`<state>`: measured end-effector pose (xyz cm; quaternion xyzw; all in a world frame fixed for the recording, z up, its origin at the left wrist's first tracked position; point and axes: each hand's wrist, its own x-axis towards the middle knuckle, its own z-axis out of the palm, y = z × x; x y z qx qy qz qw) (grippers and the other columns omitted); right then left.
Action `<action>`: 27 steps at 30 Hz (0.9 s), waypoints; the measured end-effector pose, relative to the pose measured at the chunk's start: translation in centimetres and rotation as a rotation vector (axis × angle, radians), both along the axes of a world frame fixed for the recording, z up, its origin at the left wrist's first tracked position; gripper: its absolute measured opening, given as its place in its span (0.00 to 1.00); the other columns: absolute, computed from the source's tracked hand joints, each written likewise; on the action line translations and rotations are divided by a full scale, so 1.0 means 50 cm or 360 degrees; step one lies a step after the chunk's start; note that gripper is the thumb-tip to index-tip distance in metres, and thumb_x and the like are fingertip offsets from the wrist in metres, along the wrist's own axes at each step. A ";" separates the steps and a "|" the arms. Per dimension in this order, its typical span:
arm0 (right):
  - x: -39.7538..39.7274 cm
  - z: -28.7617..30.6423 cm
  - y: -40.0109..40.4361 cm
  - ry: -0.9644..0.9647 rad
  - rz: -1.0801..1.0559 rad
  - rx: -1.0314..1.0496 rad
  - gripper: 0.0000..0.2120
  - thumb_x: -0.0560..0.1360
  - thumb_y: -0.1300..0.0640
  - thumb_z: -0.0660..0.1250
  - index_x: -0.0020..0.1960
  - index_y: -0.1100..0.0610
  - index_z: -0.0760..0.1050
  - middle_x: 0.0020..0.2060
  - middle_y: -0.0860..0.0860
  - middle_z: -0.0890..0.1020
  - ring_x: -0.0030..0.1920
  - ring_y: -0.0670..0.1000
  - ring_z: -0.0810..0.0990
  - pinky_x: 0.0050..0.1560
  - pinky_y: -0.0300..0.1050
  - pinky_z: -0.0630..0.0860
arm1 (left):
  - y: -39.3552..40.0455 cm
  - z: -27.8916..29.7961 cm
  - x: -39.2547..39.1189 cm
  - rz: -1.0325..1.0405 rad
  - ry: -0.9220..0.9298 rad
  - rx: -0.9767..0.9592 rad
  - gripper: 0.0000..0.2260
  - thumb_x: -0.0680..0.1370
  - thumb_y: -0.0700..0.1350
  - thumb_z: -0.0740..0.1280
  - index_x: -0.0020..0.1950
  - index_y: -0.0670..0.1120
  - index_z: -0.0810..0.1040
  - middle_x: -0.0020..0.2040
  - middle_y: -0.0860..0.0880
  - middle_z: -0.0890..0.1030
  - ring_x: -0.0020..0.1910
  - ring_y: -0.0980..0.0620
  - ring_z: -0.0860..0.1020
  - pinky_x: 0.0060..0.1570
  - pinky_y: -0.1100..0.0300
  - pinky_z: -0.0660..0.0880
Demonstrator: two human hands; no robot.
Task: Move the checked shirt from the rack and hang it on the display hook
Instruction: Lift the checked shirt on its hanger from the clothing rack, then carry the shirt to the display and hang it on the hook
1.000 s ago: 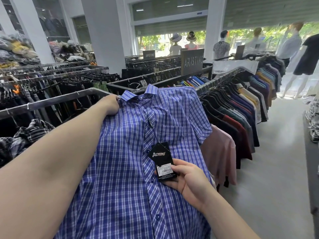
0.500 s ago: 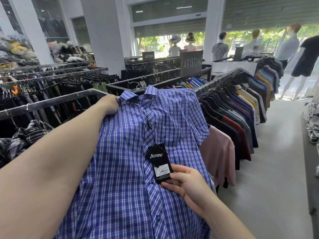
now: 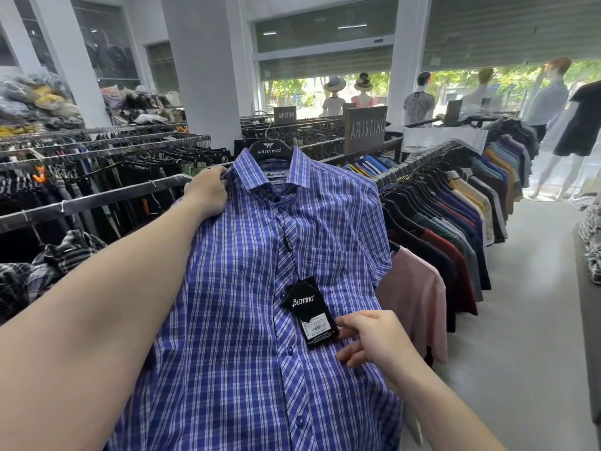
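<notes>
A blue and white checked shirt (image 3: 247,304) on a black hanger (image 3: 270,150) fills the middle of the head view, its front facing me. My left hand (image 3: 208,190) grips the shirt at its left shoulder, beside the collar. My right hand (image 3: 374,340) rests on the shirt's front and pinches the lower edge of the black price tag (image 3: 309,307) that dangles from a cord at the buttons. The hanger's hook is hidden behind the collar. I cannot pick out a display hook.
A metal rack rail (image 3: 97,200) runs at the left behind the shirt. A long rack (image 3: 419,164) of dark and coloured shirts stretches back on the right. Grey floor (image 3: 520,320) lies to the right. Mannequins (image 3: 419,105) and a white pillar (image 3: 201,70) stand behind.
The shirt has risen and turned more upright, so its collar and hanger now show. My left hand rose with it. My right hand stayed at the tag's lower edge.
</notes>
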<state>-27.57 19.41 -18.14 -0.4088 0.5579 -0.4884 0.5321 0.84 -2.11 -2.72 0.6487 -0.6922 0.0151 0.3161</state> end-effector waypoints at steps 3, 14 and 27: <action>-0.020 0.006 -0.026 0.0092 -0.0046 -0.0042 0.08 0.78 0.65 0.65 0.45 0.66 0.82 0.37 0.60 0.79 0.22 0.57 0.78 0.19 0.41 0.70 | 0.005 0.013 -0.003 -0.0020 -0.0035 -0.0069 0.14 0.83 0.42 0.57 0.66 0.44 0.73 0.63 0.38 0.77 0.62 0.35 0.73 0.62 0.41 0.69; -0.084 0.146 -0.157 0.0791 -0.0308 -0.0523 0.08 0.77 0.57 0.65 0.51 0.56 0.82 0.37 0.51 0.84 0.32 0.50 0.82 0.31 0.47 0.76 | 0.051 0.077 -0.047 -0.0141 0.0019 -0.0283 0.12 0.83 0.41 0.57 0.63 0.46 0.76 0.59 0.40 0.79 0.58 0.38 0.76 0.62 0.42 0.70; -0.141 0.356 -0.210 0.1785 -0.0817 -0.1492 0.23 0.76 0.51 0.69 0.67 0.58 0.71 0.60 0.60 0.73 0.62 0.61 0.69 0.60 0.49 0.61 | 0.133 0.170 -0.111 -0.0425 0.0112 -0.0451 0.13 0.83 0.40 0.57 0.64 0.46 0.76 0.58 0.43 0.81 0.57 0.41 0.78 0.60 0.42 0.73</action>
